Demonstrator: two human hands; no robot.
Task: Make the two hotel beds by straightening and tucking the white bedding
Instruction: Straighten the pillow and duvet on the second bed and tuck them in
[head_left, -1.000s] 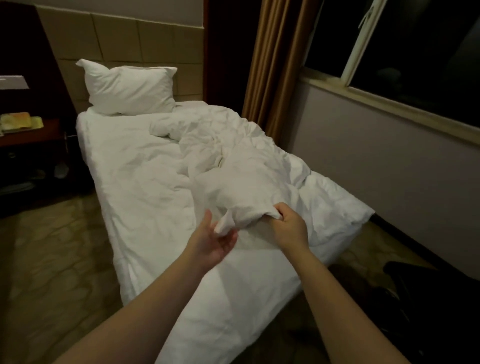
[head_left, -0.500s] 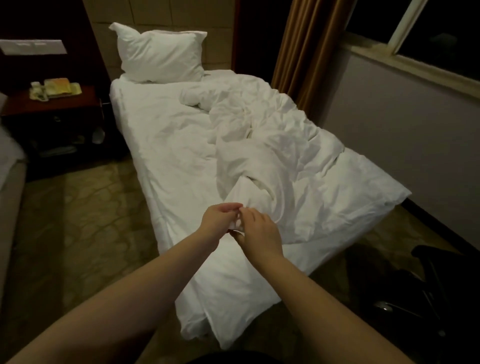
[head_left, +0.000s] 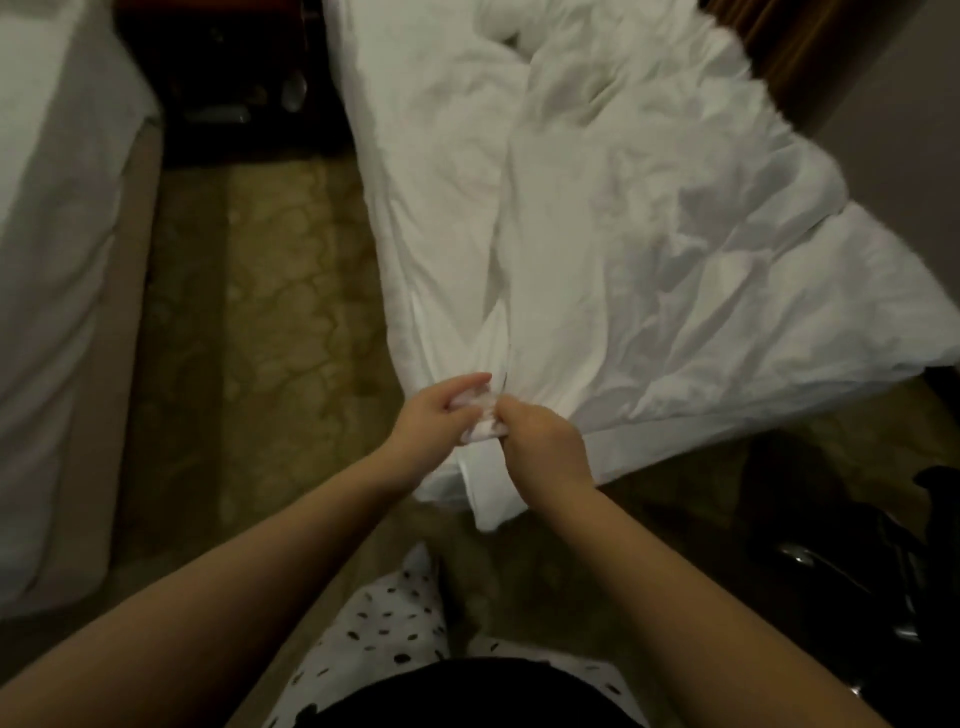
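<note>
White duvet (head_left: 649, 249) lies rumpled over the right-hand bed (head_left: 431, 182), and in the head view its near corner is drawn to the foot corner of the mattress, just above the hanging sheet. Both hands are together on that corner. The left hand (head_left: 436, 415) pinches the bunched fabric between thumb and fingers, and the right hand (head_left: 540, 441) grips it in curled fingers right beside it. I judge that holding 1 corner with 2 hands gives a firm purchase for pulling the cover straight down the bed's length. A long crease runs from the grip up toward the head end. The second bed (head_left: 57, 260) sits well apart across the patterned carpet (head_left: 260, 291).

Compared with 0.5 s ago, the hands have drawn back toward the body, the duvet looks stretched flatter, and the head has tipped down, so the pillow has left the view.
</note>
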